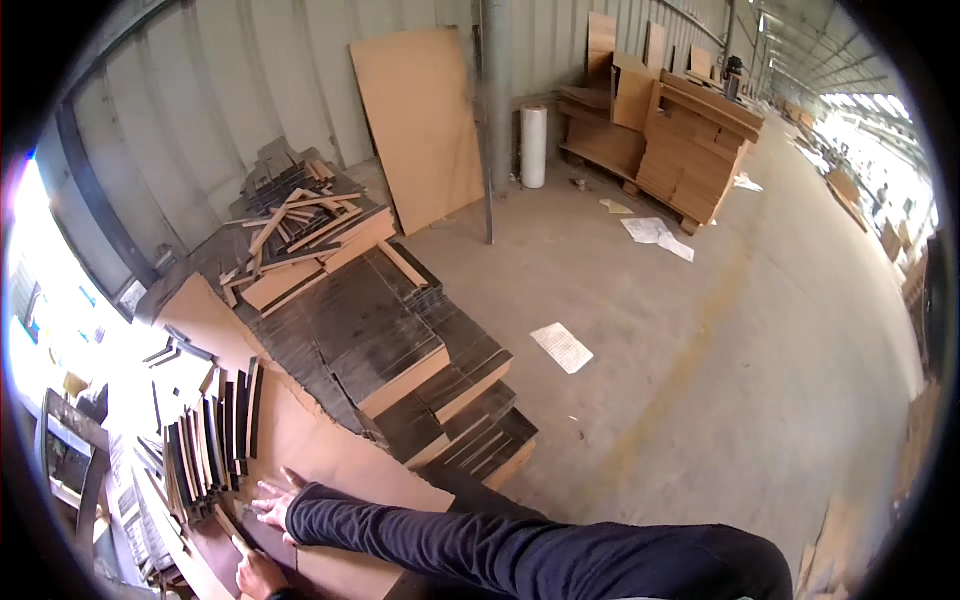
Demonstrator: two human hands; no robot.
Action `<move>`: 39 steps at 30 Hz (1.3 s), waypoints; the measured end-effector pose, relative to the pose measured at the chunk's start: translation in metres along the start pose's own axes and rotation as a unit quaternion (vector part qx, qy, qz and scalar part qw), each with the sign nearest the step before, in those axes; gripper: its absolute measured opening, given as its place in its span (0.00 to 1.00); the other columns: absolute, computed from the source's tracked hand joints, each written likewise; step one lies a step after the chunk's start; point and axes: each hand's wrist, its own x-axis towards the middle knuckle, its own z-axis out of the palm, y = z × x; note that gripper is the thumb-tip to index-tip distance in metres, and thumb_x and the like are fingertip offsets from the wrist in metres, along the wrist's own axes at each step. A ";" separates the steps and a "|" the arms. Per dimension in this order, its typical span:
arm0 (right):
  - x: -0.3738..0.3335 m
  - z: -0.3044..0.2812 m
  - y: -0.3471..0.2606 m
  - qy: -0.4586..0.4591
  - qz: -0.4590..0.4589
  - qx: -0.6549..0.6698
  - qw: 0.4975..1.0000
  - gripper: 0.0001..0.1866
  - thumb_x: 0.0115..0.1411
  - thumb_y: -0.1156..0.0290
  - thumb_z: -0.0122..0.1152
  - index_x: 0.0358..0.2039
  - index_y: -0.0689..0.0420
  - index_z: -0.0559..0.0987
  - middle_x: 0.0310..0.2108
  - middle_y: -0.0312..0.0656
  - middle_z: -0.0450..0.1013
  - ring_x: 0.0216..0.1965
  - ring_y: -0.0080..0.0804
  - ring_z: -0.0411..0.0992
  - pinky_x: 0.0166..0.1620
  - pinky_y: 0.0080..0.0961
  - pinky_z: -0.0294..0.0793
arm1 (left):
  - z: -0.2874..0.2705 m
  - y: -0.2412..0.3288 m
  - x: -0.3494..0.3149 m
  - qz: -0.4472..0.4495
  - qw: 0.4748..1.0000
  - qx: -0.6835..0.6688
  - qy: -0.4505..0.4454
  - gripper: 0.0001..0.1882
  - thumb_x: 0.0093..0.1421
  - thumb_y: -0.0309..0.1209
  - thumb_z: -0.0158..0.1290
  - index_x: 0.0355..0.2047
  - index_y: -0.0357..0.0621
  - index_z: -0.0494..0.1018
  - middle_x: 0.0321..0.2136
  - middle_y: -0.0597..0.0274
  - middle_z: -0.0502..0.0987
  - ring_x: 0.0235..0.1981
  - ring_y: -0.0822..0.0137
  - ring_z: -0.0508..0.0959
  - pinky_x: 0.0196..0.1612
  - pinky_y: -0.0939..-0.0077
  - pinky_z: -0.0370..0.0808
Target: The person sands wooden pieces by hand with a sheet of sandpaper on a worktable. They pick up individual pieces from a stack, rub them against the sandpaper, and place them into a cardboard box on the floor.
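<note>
My right hand [278,503], in a dark blue sleeve, lies with its fingers spread on a tan cardboard sheet [350,475] at the lower left. Close below it, my left hand [260,576] is closed around the near end of a narrow tan strip [228,522]; part of this hand is cut off by the lower edge. Beyond the strip's far end, several thin dark-edged strips [205,450] stand side by side in a curved row on the sheet. A few loose dark strips [185,345] lie farther off.
Stepped stacks of dark-topped boards [365,320] stand beyond the sheet, with a heap of loose strips [300,225] on top. A large brown panel [420,130] leans on the wall near a post [488,120]. A white roll [533,147], cardboard stacks [690,150] and papers [562,347] are farther right.
</note>
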 end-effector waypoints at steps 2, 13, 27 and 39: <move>0.005 0.007 0.008 0.026 -0.025 -0.006 0.999 0.34 0.39 0.52 0.59 0.50 0.45 0.68 0.61 0.34 0.48 0.64 0.43 0.33 0.54 0.68 0.22 | -0.002 -0.008 -0.003 -0.010 1.000 0.009 0.004 0.19 0.53 0.29 0.43 0.47 0.46 0.66 0.16 0.64 0.71 0.16 0.64 0.69 0.20 0.73 0.66; -0.022 -0.050 -0.037 -0.057 0.062 -0.143 0.986 0.31 0.50 0.54 0.52 0.56 0.41 0.60 0.62 0.30 0.45 0.64 0.34 0.37 0.58 0.60 0.31 | 0.025 -0.043 0.022 -0.025 0.990 0.137 -0.016 0.20 0.48 0.26 0.44 0.45 0.37 0.68 0.11 0.57 0.71 0.14 0.63 0.73 0.20 0.69 0.69; -0.028 -0.048 -0.017 -0.021 0.062 -0.082 0.995 0.33 0.45 0.54 0.58 0.54 0.41 0.64 0.61 0.28 0.49 0.64 0.36 0.37 0.56 0.63 0.27 | 0.010 -0.016 -0.022 -0.003 0.999 0.047 -0.004 0.24 0.47 0.27 0.44 0.46 0.32 0.66 0.09 0.60 0.70 0.10 0.68 0.71 0.19 0.73 0.66; -0.027 -0.044 -0.038 -0.052 0.080 -0.106 0.990 0.32 0.48 0.54 0.57 0.55 0.40 0.62 0.61 0.26 0.47 0.64 0.30 0.36 0.60 0.52 0.25 | 0.028 -0.029 -0.032 -0.022 1.000 -0.005 0.020 0.23 0.47 0.27 0.44 0.46 0.32 0.66 0.10 0.57 0.71 0.10 0.65 0.72 0.17 0.74 0.66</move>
